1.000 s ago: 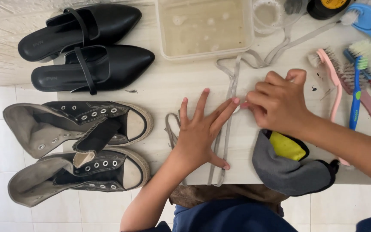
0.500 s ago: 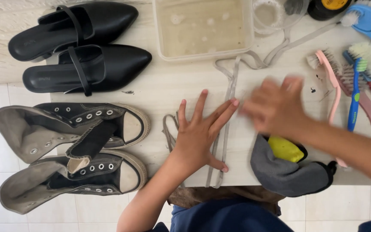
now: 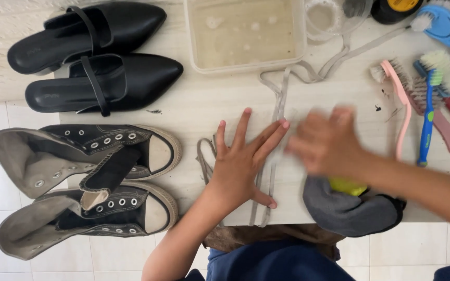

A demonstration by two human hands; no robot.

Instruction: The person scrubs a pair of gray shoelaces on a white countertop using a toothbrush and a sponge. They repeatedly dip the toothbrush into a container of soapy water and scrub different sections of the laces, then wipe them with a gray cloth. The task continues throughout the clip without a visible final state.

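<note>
Left hand (image 3: 243, 164) flat, fingers spread, palm pressing grey shoelace (image 3: 277, 112) onto table (image 3: 204, 104), likely pinning it. Lace runs from under the palm toward water tub (image 3: 246, 34) beyond. Right hand (image 3: 326, 140) motion-blurred just right of lace, grip unreadable. Laceless sneakers (image 3: 89, 182) left of lace; brushes (image 3: 433, 99) well right.

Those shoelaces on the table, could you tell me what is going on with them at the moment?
A person has the left hand pressed flat, fingers spread, on the grey shoelaces that lie stretched along the table. The right hand is blurred with motion just beside them, above a grey cloth. Two lace-less black sneakers and a pair of black pointed shoes sit on the left; a tub of cloudy water and several brushes lie at the far side.
</note>
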